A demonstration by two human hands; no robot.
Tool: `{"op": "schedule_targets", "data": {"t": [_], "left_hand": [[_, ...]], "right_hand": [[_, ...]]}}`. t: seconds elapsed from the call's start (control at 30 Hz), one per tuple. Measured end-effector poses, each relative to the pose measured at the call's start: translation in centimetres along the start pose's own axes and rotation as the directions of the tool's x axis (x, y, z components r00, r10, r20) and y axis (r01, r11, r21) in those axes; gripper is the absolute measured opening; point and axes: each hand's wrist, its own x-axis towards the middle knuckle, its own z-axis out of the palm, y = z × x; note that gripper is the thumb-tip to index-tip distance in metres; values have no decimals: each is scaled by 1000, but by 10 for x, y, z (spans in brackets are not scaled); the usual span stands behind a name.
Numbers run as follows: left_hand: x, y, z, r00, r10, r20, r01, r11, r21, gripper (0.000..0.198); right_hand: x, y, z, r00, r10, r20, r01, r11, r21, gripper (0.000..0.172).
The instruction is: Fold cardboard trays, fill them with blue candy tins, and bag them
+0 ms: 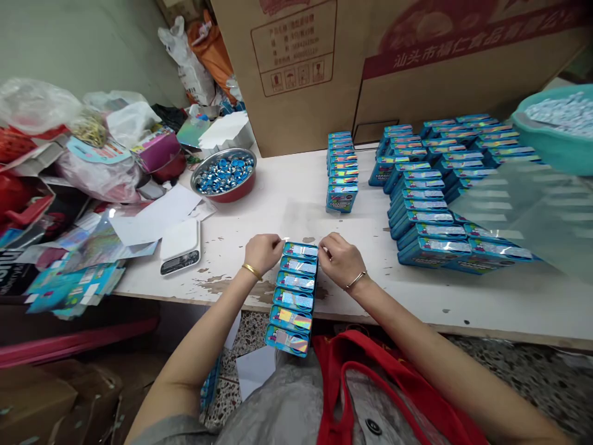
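Observation:
A row of several small blue boxes [294,299] with shiny holographic tops runs from the white table's front edge toward my body. My left hand [262,252] is closed on the left end of the farthest box [300,250]. My right hand [340,259] is closed on that same box's right end, fingers pinched at its corner. Each wrist wears a thin bracelet.
Another row of blue boxes [342,170] and a large stacked batch [428,185] lie farther back and right. A red-rimmed metal bowl of blue pieces [225,175], a white scale [180,246], a teal basin [556,127], cardboard cartons [370,62] and left-side clutter [69,161] surround the white table [287,204].

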Motion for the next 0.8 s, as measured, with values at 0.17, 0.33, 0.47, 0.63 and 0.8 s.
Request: {"op": "schedule_targets", "data": {"t": [0.17,0.33,0.47,0.63,0.8], "left_hand": [[-5,-1,1,992,-111,-54,112,993,24,29],[-24,-5,0,981,103,-166,-64,972,228,30],[-47,-19,15,958,212,-194,-169,962,216,32],[-57,-29,38,981,97,-167,-74,988,138,24],[-47,-27,45,993,-91,75,73,973,219,23]], "right_hand": [[5,-5,5,995,-102,8,102,991,-88,21],[-1,-8,9,988,-152,28,154,981,-117,22],[-23,-10,15,984,-170,44,175,976,-128,24],[-39,-5,27,992,89,86,-67,972,-227,14],[-38,-2,34,941,208,267,-98,923,-372,20]]}}
